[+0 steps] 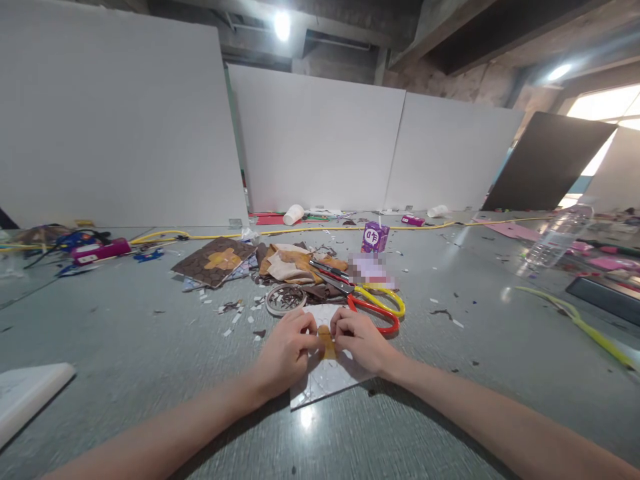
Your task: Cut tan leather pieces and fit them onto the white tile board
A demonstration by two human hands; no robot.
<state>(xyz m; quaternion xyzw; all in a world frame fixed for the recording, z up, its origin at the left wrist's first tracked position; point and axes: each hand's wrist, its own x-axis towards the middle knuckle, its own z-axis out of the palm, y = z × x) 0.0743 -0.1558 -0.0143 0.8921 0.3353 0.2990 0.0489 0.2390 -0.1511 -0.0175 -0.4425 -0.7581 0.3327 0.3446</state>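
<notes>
A small yellow piece (327,341) is pinched between the fingers of the left hand (286,347) and right hand (361,340), pressed flat onto a white sheet (325,383) on the worktop (125,373), so that it is steadied from both sides.

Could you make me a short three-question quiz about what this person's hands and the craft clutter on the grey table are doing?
1. True or false: both hands pinch the small orange paper piece over the white square sheet.
2. Which handles lie nearer the right hand: those of the red-handled scissors or the yellow-handled scissors?
3. Multiple choice: the small purple carton stands (a) beside the left hand, (b) farther back, beyond the scissors, (c) on the white sheet.

Key: 1. True; the fingers of both hands meet on it. 2. The red-handled scissors. 3. b.
</notes>
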